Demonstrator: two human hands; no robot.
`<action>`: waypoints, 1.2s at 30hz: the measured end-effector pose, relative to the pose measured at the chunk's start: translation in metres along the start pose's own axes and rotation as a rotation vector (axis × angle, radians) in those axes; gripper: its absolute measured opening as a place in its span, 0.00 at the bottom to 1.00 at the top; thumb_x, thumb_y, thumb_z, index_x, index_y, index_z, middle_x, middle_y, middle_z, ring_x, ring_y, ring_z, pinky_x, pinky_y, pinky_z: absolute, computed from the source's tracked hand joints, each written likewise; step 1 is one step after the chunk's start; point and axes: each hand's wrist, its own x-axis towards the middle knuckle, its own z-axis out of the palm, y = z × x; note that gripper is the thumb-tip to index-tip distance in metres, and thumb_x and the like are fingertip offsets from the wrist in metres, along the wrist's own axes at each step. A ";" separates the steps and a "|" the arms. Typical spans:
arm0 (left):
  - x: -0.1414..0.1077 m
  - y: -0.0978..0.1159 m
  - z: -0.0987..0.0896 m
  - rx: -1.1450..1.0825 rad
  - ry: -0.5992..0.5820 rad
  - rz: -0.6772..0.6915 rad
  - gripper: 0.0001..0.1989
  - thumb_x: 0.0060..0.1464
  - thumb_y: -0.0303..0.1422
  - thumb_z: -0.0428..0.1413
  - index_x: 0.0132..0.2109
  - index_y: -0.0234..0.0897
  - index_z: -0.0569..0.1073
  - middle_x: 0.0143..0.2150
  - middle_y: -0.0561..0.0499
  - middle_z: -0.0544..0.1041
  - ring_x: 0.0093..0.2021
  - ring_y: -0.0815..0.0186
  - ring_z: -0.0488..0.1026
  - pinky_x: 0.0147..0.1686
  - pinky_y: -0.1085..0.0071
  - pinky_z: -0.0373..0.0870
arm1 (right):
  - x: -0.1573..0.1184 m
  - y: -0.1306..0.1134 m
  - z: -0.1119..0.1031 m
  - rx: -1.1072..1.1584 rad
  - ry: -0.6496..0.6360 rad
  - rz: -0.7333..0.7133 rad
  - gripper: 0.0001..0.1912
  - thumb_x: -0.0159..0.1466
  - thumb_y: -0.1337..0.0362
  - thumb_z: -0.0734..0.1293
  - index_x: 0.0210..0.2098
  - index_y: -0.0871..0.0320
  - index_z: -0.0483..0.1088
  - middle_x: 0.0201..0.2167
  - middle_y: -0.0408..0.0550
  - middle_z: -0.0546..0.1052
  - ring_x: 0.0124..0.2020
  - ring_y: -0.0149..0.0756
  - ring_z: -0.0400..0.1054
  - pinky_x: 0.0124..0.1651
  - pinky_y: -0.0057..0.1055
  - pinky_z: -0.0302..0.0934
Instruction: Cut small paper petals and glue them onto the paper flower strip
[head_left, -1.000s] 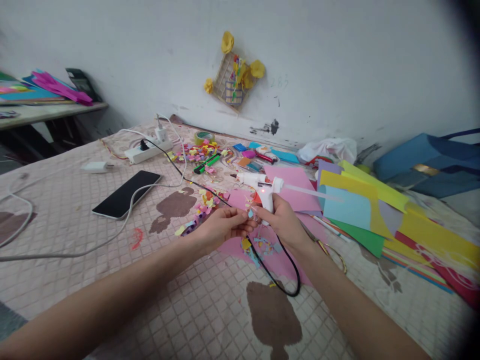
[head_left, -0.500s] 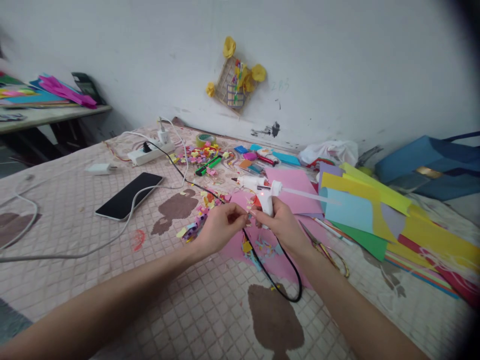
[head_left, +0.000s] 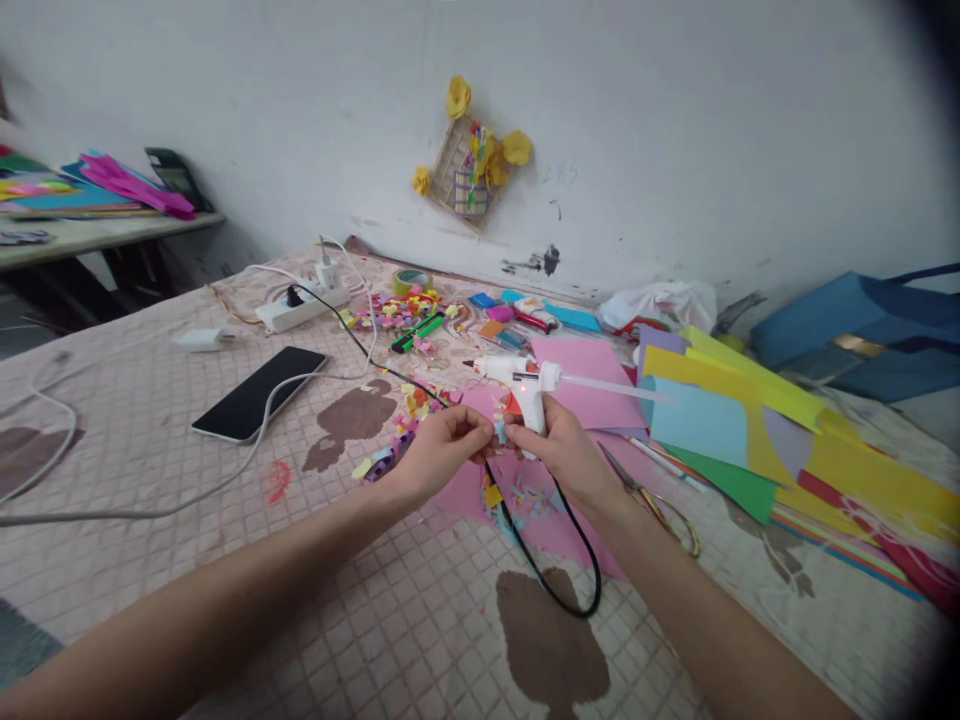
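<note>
My left hand (head_left: 448, 447) is closed in a pinch, its fingertips on a small light blue paper piece (head_left: 500, 432). My right hand (head_left: 566, 452) is closed around the handle of a white hot glue gun (head_left: 531, 405), and its thumb reaches toward the same paper piece. The gun's dark nozzle points left, a red light glows on its body, and a clear glue stick (head_left: 611, 386) sticks out behind. Its black cord (head_left: 551, 590) loops down below my hands. Under them lies pink paper (head_left: 465, 488) scattered with small cut paper bits (head_left: 529, 497).
To the left are a phone (head_left: 259, 394), a power strip (head_left: 300, 306) and a white charger (head_left: 204, 340). Behind lie a green cutter (head_left: 418, 332), tape (head_left: 412, 281) and a paper-bit heap. Gold-handled scissors (head_left: 664, 505), coloured sheets (head_left: 825, 440) and a blue bag (head_left: 862, 330) are on the right.
The light blue paper piece now shows between my fingertips. My hands have drawn slightly apart there, and the cord loop has shifted a little lower. The glue gun stays in my right hand.
</note>
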 end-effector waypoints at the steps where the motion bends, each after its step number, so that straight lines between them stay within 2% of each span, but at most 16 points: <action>1: 0.000 -0.001 0.000 0.065 0.008 0.036 0.07 0.52 0.32 0.52 0.31 0.31 0.67 0.26 0.50 0.71 0.27 0.71 0.68 0.29 0.74 0.66 | 0.000 -0.001 0.000 -0.001 0.002 0.002 0.09 0.54 0.67 0.66 0.34 0.59 0.63 0.27 0.41 0.68 0.25 0.28 0.62 0.27 0.26 0.58; 4: -0.003 -0.002 -0.001 0.370 0.093 0.269 0.04 0.52 0.29 0.52 0.36 0.33 0.67 0.32 0.49 0.71 0.31 0.69 0.68 0.31 0.72 0.66 | 0.000 -0.002 0.001 0.006 0.010 0.005 0.10 0.53 0.66 0.66 0.35 0.60 0.63 0.27 0.41 0.67 0.24 0.28 0.62 0.26 0.27 0.58; 6: -0.004 -0.002 -0.001 0.602 0.151 0.482 0.07 0.51 0.26 0.52 0.40 0.35 0.67 0.38 0.47 0.70 0.38 0.65 0.68 0.36 0.69 0.66 | 0.000 -0.003 0.002 0.023 0.014 0.006 0.10 0.53 0.66 0.66 0.35 0.59 0.63 0.26 0.40 0.67 0.23 0.28 0.62 0.26 0.27 0.58; 8: -0.005 -0.003 -0.002 0.807 0.162 0.651 0.09 0.51 0.24 0.52 0.42 0.35 0.67 0.41 0.45 0.69 0.43 0.62 0.66 0.40 0.65 0.65 | 0.000 -0.003 0.002 0.053 0.007 0.010 0.11 0.53 0.66 0.66 0.36 0.59 0.63 0.25 0.40 0.67 0.22 0.28 0.62 0.26 0.27 0.58; 10: -0.004 -0.004 -0.003 0.981 0.144 0.740 0.08 0.52 0.25 0.51 0.41 0.35 0.67 0.41 0.44 0.69 0.43 0.60 0.65 0.42 0.63 0.63 | 0.000 -0.002 0.002 0.080 -0.005 0.015 0.11 0.53 0.65 0.66 0.35 0.59 0.62 0.24 0.39 0.67 0.21 0.28 0.62 0.25 0.27 0.58; 13: -0.002 -0.005 -0.005 1.151 0.103 0.779 0.06 0.56 0.27 0.49 0.40 0.34 0.68 0.40 0.44 0.71 0.40 0.61 0.65 0.40 0.63 0.62 | 0.000 -0.001 0.002 0.090 -0.016 0.017 0.10 0.54 0.65 0.67 0.33 0.58 0.62 0.22 0.38 0.67 0.21 0.28 0.62 0.25 0.27 0.58; 16: -0.002 -0.003 -0.006 1.205 0.089 0.802 0.07 0.58 0.30 0.46 0.40 0.34 0.68 0.39 0.45 0.72 0.39 0.62 0.65 0.40 0.65 0.61 | 0.000 -0.001 0.002 0.080 -0.016 0.020 0.08 0.54 0.65 0.66 0.31 0.58 0.61 0.21 0.38 0.67 0.21 0.28 0.62 0.25 0.27 0.58; 24: 0.000 -0.003 -0.008 1.173 0.103 0.809 0.10 0.59 0.28 0.44 0.38 0.35 0.70 0.38 0.44 0.72 0.37 0.63 0.65 0.39 0.67 0.60 | 0.000 -0.003 0.003 0.035 0.011 0.060 0.09 0.54 0.63 0.66 0.31 0.59 0.62 0.18 0.39 0.68 0.19 0.28 0.62 0.24 0.27 0.58; 29: -0.001 -0.003 -0.006 1.242 0.121 0.819 0.09 0.59 0.28 0.44 0.39 0.34 0.69 0.38 0.45 0.73 0.37 0.63 0.65 0.38 0.66 0.59 | 0.000 -0.003 0.003 0.026 0.012 0.043 0.09 0.54 0.63 0.66 0.31 0.59 0.62 0.19 0.38 0.67 0.19 0.28 0.62 0.23 0.26 0.58; 33: -0.003 -0.002 -0.003 1.288 0.089 0.825 0.09 0.59 0.29 0.45 0.39 0.35 0.70 0.39 0.46 0.74 0.38 0.62 0.65 0.38 0.65 0.57 | 0.000 -0.004 0.004 0.010 0.035 0.051 0.09 0.54 0.63 0.66 0.31 0.59 0.62 0.20 0.39 0.68 0.20 0.28 0.63 0.24 0.27 0.58; 36: -0.004 0.000 -0.002 1.216 0.092 0.784 0.10 0.59 0.30 0.45 0.37 0.35 0.70 0.38 0.46 0.74 0.37 0.63 0.66 0.37 0.65 0.58 | -0.001 -0.007 0.005 -0.014 0.037 0.053 0.08 0.55 0.62 0.66 0.30 0.59 0.62 0.19 0.39 0.68 0.20 0.29 0.62 0.24 0.27 0.58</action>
